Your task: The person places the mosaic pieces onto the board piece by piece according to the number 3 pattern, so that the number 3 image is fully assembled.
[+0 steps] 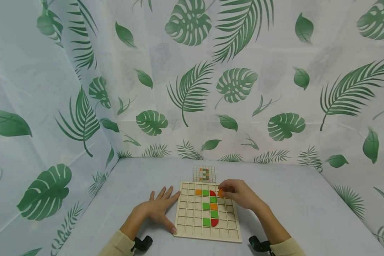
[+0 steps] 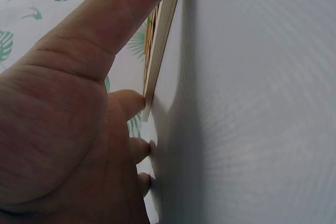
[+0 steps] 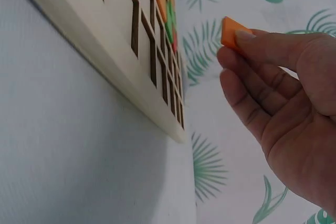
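Observation:
A pale wooden grid board (image 1: 192, 230) lies on the table, holding several green, orange and red tiles in its right-of-centre columns. Two of the red tiles have a rounded side, one near the top (image 1: 212, 193) and one near the bottom (image 1: 214, 222). Above the board's upper right part, my right hand (image 1: 241, 193) pinches an orange tile (image 3: 234, 32) between thumb and fingers, clear of the grid in the right wrist view. My left hand (image 1: 156, 209) lies with fingers spread at the board's left side, its thumb and a finger touching the edge.
Just behind the board lies a small pattern card (image 1: 197, 174) printed with a grid and coloured shapes. A pale cloth covers the table (image 1: 291, 213). Leaf-printed curtains (image 1: 262, 149) hang at the back and sides.

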